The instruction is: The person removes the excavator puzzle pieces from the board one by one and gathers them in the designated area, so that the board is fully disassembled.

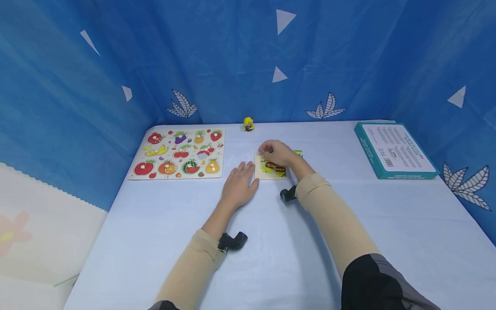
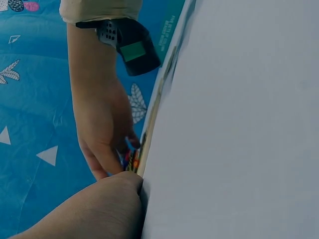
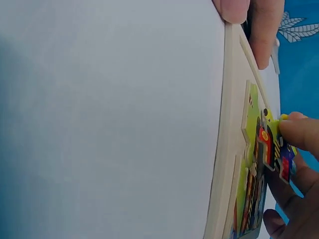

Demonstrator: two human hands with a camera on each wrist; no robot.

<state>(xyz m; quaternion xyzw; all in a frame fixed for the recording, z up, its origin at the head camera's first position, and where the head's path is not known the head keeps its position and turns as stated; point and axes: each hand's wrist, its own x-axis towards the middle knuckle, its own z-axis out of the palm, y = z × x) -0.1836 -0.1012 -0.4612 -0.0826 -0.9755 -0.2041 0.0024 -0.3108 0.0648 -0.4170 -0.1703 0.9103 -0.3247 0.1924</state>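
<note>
A small wooden jigsaw board (image 1: 258, 173) lies flat on the table, with several green, brown and striped pieces (image 3: 251, 107) set in its tray. My right hand (image 1: 280, 153) is over the board's far part; its thumb and fingers pinch a colourful puzzle piece (image 3: 271, 142), tilted up above the tray in the right wrist view. Beside the board's left edge lies my left hand (image 1: 238, 185), palm down with fingers extended, its fingertips at the frame's edge. Another bit of green (image 1: 298, 153) shows just past my right wrist.
To the left lies a fruit peg puzzle (image 1: 133, 175). A small yellow figurine (image 1: 248, 124) stands at the table's back edge. At the back right is a teal box (image 1: 403, 150) with a white printed label. A blue curtain (image 1: 232, 56) hangs behind the table.
</note>
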